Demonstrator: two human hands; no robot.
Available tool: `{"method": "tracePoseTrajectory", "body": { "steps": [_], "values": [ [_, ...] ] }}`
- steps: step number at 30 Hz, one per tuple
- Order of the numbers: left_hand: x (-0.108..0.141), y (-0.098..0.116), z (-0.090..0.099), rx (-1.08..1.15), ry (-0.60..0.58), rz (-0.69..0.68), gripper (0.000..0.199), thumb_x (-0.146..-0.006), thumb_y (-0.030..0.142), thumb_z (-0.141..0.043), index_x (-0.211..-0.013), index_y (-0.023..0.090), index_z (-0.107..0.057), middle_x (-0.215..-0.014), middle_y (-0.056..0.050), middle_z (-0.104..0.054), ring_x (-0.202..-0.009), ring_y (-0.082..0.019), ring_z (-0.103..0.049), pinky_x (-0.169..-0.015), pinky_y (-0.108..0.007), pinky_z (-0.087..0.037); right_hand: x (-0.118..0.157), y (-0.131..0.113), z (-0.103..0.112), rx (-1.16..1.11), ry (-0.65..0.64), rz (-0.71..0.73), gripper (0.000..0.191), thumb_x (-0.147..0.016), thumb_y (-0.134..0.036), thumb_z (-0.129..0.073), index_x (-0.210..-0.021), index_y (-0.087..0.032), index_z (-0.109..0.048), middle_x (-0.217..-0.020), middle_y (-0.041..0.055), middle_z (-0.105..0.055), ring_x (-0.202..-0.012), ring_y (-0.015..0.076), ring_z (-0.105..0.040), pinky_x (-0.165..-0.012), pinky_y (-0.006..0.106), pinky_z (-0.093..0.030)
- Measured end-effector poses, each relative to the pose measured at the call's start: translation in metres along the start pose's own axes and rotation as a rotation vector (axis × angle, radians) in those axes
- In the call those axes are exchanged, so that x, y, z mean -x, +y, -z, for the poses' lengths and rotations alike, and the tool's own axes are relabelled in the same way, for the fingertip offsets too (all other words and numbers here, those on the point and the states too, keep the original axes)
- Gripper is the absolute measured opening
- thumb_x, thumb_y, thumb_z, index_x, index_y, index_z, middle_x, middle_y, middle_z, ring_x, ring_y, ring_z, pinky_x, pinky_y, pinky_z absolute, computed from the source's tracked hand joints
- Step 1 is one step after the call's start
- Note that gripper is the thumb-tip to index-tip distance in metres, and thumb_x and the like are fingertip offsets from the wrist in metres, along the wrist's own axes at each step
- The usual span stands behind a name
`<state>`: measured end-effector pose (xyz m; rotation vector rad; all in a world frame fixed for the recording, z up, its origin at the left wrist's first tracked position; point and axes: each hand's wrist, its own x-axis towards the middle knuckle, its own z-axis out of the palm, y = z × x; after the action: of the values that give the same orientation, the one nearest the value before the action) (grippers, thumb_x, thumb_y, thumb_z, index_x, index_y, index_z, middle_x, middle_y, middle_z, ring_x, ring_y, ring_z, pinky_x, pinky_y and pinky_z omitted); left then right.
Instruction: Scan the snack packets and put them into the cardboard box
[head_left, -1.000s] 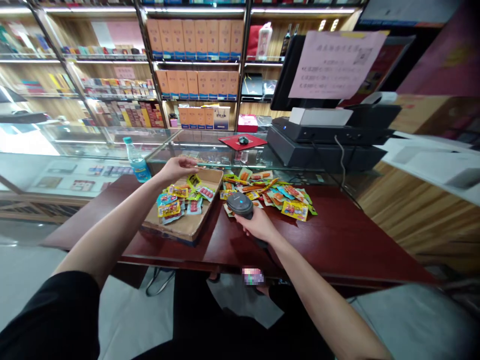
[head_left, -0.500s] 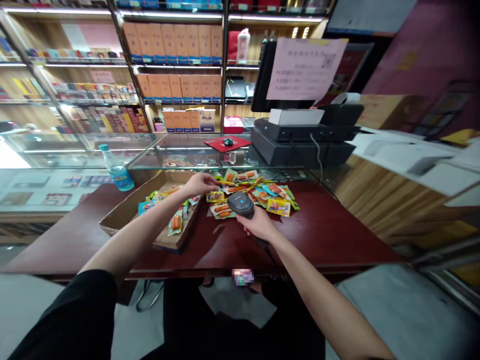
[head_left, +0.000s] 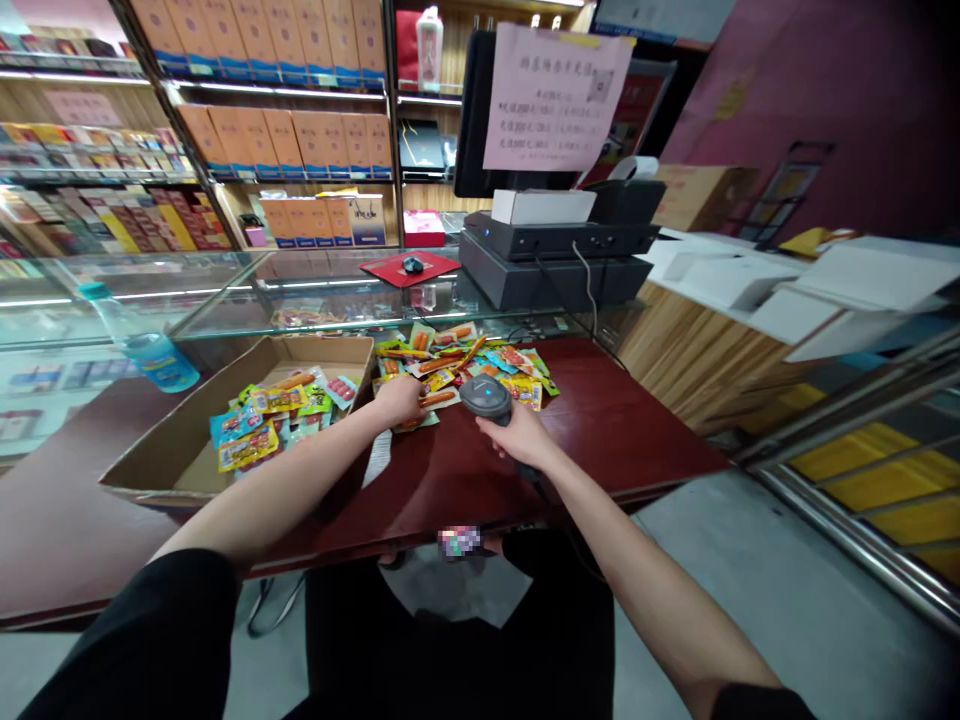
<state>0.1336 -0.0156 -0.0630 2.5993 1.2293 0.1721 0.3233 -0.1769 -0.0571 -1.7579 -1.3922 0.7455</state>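
In the head view, the right hand (head_left: 517,437) grips a scanner (head_left: 486,398) while the left hand (head_left: 401,401), its hold unclear, seems to be picking a sausage packet (head_left: 439,398) at its three o'clock, which calls for freeing it from the pile (head_left: 459,358).

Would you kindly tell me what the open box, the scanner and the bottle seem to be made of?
The open box looks like cardboard: matt brown, thin-walled. The scanner is probably hard plastic, judging by its smooth, dark, softly shining head. The bottle is clear and glossy, likely plastic, though its see-through wall alone does not rule out glass.
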Motion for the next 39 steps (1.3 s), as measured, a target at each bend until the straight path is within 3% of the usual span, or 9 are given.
{"method": "tracePoseTrajectory", "body": {
  "steps": [9,13,17,21,25,39],
  "values": [
    [0.003,0.003,-0.002,-0.010,0.014,0.042,0.024,-0.054,0.024,-0.075,-0.077,0.018,-0.074,-0.089,-0.016,-0.070,-0.091,-0.032,-0.064,-0.078,-0.033,-0.046,-0.001,0.002,-0.002,-0.006,-0.004,-0.011,0.021,-0.079,-0.039,-0.060,-0.077,-0.019,-0.057,-0.048,-0.0021,-0.057,-0.038,0.0144,-0.057,-0.038,0.023,-0.047],
    [0.000,-0.007,0.009,0.135,0.068,0.071,0.013,-0.066,0.031,-0.069,-0.067,0.019,-0.072,-0.067,-0.009,-0.067,-0.077,-0.025,-0.064,-0.072,-0.028,-0.045,0.000,-0.003,-0.001,-0.007,0.004,-0.032,0.020,-0.078,-0.037,-0.061,-0.076,-0.018,-0.056,-0.047,-0.0024,-0.058,-0.037,0.0133,-0.056,-0.037,0.022,-0.045],
    [0.000,-0.017,0.020,0.430,0.054,0.068,0.020,-0.070,0.036,-0.068,-0.063,0.018,-0.073,-0.051,-0.002,-0.059,-0.056,-0.016,-0.056,-0.059,-0.024,-0.043,-0.002,-0.006,-0.003,-0.026,-0.002,-0.038,0.018,-0.077,-0.035,-0.064,-0.077,-0.018,-0.056,-0.046,-0.0030,-0.057,-0.037,0.0121,-0.056,-0.037,0.020,-0.044],
    [0.002,-0.018,0.021,0.776,-0.086,0.094,0.038,-0.057,0.045,-0.080,-0.080,0.016,-0.077,-0.061,0.000,-0.064,-0.049,-0.009,-0.047,-0.046,-0.020,-0.038,-0.003,-0.005,-0.002,-0.023,0.007,-0.029,0.018,-0.077,-0.035,-0.063,-0.078,-0.019,-0.056,-0.046,-0.0030,-0.057,-0.037,0.0131,-0.056,-0.037,0.020,-0.045],
    [0.003,-0.018,0.022,0.922,-0.172,0.113,0.051,-0.044,0.046,-0.087,-0.083,0.015,-0.078,-0.070,-0.003,-0.069,-0.052,-0.009,-0.049,-0.042,-0.018,-0.037,-0.002,-0.002,0.004,0.003,0.022,-0.032,0.018,-0.078,-0.036,-0.062,-0.079,-0.019,-0.056,-0.047,-0.0028,-0.058,-0.037,0.0142,-0.057,-0.037,0.021,-0.045],
    [0.002,-0.024,0.025,0.913,-0.190,0.130,0.059,-0.043,0.052,-0.086,-0.086,0.014,-0.078,-0.076,-0.005,-0.070,-0.053,-0.009,-0.049,-0.042,-0.019,-0.037,0.005,-0.011,0.008,0.029,0.056,-0.005,0.020,-0.079,-0.037,-0.062,-0.075,-0.019,-0.056,-0.046,-0.0019,-0.058,-0.037,0.0147,-0.058,-0.039,0.022,-0.046]
  ]
}}
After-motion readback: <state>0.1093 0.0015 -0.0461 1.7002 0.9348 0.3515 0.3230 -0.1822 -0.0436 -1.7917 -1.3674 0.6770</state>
